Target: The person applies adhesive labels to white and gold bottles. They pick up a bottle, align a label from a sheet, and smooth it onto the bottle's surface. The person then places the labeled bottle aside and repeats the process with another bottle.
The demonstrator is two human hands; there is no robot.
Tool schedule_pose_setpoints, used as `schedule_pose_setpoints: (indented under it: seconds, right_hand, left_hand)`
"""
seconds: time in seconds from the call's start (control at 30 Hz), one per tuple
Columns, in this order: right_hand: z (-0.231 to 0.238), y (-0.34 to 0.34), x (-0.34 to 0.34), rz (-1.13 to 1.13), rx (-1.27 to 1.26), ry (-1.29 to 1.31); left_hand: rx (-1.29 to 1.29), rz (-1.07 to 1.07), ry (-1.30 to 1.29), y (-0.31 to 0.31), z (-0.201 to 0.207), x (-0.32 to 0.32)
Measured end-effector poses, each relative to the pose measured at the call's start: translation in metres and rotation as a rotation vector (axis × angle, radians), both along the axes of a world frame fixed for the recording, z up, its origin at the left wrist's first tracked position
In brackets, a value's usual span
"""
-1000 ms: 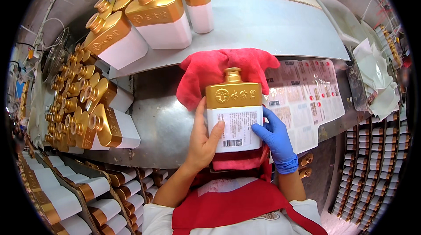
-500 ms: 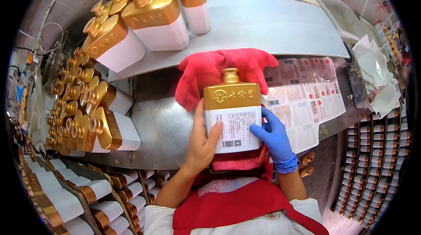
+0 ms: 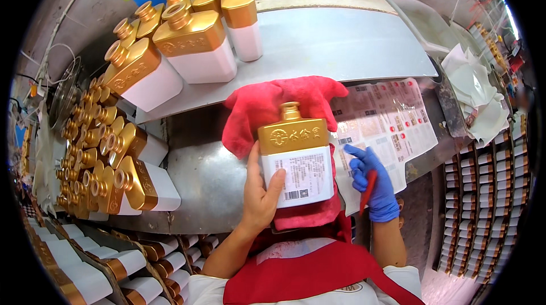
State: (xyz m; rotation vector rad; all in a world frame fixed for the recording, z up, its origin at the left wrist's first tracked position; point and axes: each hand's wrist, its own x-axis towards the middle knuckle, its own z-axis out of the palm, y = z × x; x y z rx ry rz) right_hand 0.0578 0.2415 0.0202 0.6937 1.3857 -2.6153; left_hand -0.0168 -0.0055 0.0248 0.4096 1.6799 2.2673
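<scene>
My bare left hand (image 3: 260,194) grips the left side of a white bottle (image 3: 324,183) with a gold shoulder and neck, its thumb on the front. A printed label (image 3: 297,177) lies on the bottle's white face. The bottle leans on a red towel (image 3: 318,92) spread beneath and behind it. My right hand (image 3: 369,180), in a blue glove, is apart from the bottle on its right, over the sheet of printed labels (image 3: 406,117). Closed in that hand is a small, flat red tool (image 3: 368,188); its exact kind is unclear. The index finger points out to the left.
Several gold-and-white bottles (image 3: 196,49) stand on a raised pale board (image 3: 335,38) at the back left. More bottles (image 3: 142,185) crowd the metal table's left side. Racks of bottles (image 3: 483,202) fill both lower sides. Crumpled white paper (image 3: 472,77) sits at the right.
My right hand has let go of the bottle's right side and moved a little right, and the red tool in it shows plainly. My left hand keeps its hold; the view has shifted slightly.
</scene>
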Motion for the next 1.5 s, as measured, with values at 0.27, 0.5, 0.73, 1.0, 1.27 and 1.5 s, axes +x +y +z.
schedule_pose_setpoints:
  seconds: [0.27, 0.5, 0.73, 1.0, 1.27, 1.5]
  right_hand:
    - [0.031, -0.066, -0.015, 0.065, 0.709, 0.005]
    - [0.027, -0.065, -0.016, 0.079, 0.674, 0.013]
    - [0.026, -0.058, -0.016, 0.102, 0.519, -0.009]
    - [0.023, -0.058, -0.017, 0.099, 0.603, 0.002]
    - [0.020, -0.059, -0.015, 0.097, 0.613, 0.021]
    - [0.018, -0.059, -0.015, 0.088, 0.639, 0.039]
  left_hand:
    - [-0.031, -0.062, 0.009, -0.004, 0.005, 0.004]
    - [-0.052, -0.067, 0.066, -0.007, -0.005, 0.002]
    - [0.032, -0.081, -0.021, -0.007, 0.002, 0.002]
    - [0.081, -0.079, -0.061, -0.008, 0.000, -0.003]
    - [0.039, -0.101, -0.027, -0.008, 0.003, -0.002]
    - [0.025, -0.116, -0.046, -0.008, 0.004, -0.003]
